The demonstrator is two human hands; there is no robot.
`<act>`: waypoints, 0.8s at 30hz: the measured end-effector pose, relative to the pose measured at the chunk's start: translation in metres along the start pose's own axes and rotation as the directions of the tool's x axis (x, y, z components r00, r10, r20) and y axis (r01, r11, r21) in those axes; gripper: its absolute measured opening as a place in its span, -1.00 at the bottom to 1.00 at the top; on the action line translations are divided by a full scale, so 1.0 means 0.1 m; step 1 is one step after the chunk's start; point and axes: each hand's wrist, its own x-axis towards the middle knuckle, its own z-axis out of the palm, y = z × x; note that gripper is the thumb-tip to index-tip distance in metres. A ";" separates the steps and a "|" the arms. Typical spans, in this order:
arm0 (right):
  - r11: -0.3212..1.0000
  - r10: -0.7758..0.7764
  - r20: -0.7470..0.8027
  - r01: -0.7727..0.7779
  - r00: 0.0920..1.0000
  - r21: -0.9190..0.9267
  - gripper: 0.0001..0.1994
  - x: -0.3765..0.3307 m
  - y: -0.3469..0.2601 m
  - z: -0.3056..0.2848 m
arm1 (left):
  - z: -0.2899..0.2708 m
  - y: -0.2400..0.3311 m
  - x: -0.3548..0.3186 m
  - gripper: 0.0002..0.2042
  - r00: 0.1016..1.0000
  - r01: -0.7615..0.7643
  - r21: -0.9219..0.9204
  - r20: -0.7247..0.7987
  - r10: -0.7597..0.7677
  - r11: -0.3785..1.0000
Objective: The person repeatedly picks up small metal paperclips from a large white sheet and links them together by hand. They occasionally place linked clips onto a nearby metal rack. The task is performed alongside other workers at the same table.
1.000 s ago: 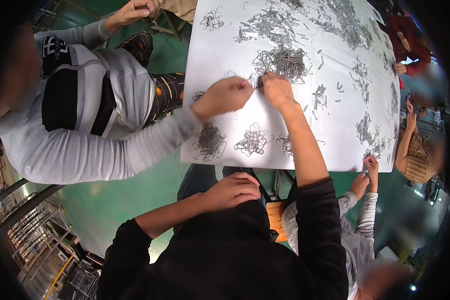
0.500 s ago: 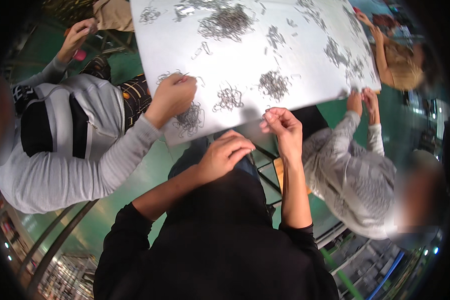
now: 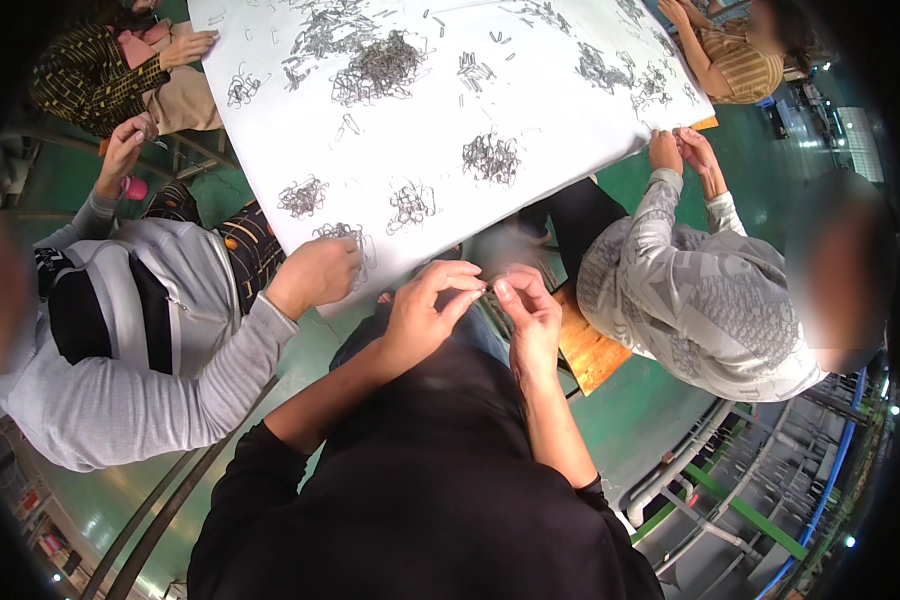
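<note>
In front of my body, past the table's near edge, my two hands meet fingertip to fingertip. My left hand is closed in a pinch of thumb and forefinger. My right hand pinches from the other side. Between them is a small dark metal piece, mostly hidden by the fingers; its exact shape cannot be made out. Nearest to my hands on the white tabletop lie a loose pile of bent wire pieces and a denser pile.
At left, a co-worker's hand reaches over another wire pile by the table corner. At right, a co-worker in patterned grey holds both hands at the table edge. A larger wire heap lies farther back. A wooden stool stands at my right.
My hands were apart and have come together at the fingertips; the right moved down and left. The left co-worker's hand moved down toward the table corner. The view has shifted.
</note>
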 end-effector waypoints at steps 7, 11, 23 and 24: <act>0.948 -0.282 -0.002 0.278 0.959 -0.152 -0.92 0.06 -0.03 -0.09 | 0.06 -0.07 0.32 -0.74 1.000 -0.018 -0.017 -0.019 0.018 1.000; 0.883 -0.337 0.088 0.347 0.938 -0.318 -0.89 0.15 -0.09 -0.25 | 0.12 -0.64 1.13 -0.82 0.985 -0.050 0.263 -0.145 0.091 0.963; 0.833 -0.280 0.232 0.356 0.931 -0.424 -0.92 0.46 -0.08 -0.57 | 0.49 -2.13 2.85 -0.88 0.979 -0.108 0.801 0.190 -0.079 0.589; 0.844 -0.299 0.239 0.373 0.924 -0.386 -0.92 0.49 -0.06 -0.56 | 0.53 -2.12 2.87 -0.86 0.968 -0.131 0.869 0.216 -0.127 0.477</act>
